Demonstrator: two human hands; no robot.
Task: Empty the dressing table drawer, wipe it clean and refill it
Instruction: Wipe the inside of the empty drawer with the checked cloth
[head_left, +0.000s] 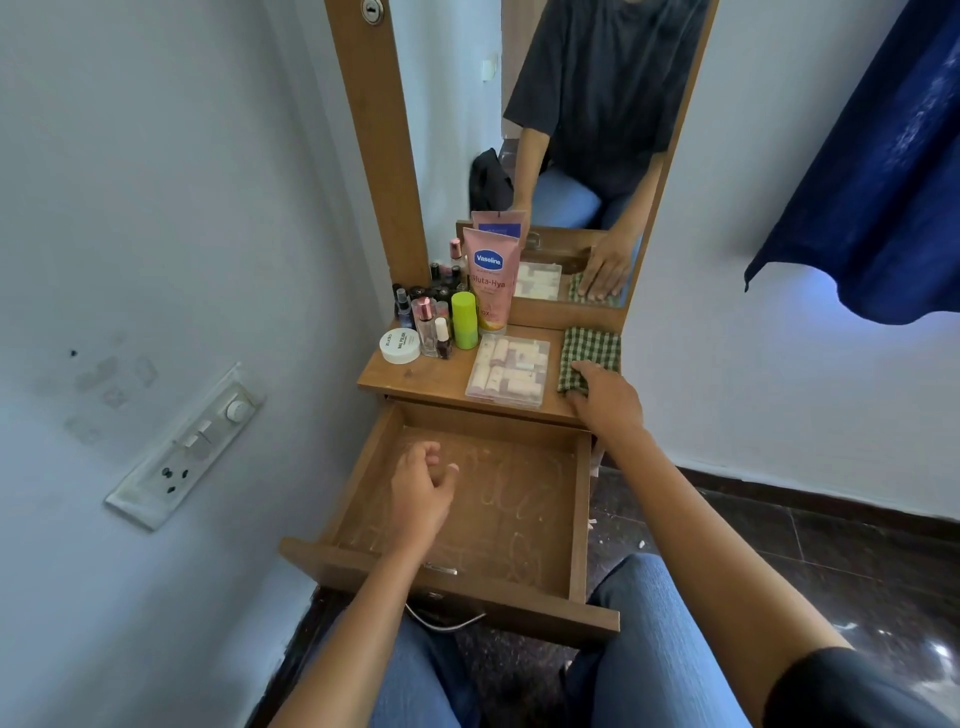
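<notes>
Though the brown wooden drawer (519, 499) is emptied, nothing is wiped yet: green checked cloth (592, 348) touched by flat right hand (608, 402), left hand (421, 491) loosely curled, empty.

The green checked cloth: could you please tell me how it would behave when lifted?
The green checked cloth is probably floppy: it lies folded flat and should drape once lifted. Being thin fabric, it likely weighs little and won't roll.

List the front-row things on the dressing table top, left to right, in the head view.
white jar → lime-green bottle → clear plastic box → checked cloth
</notes>
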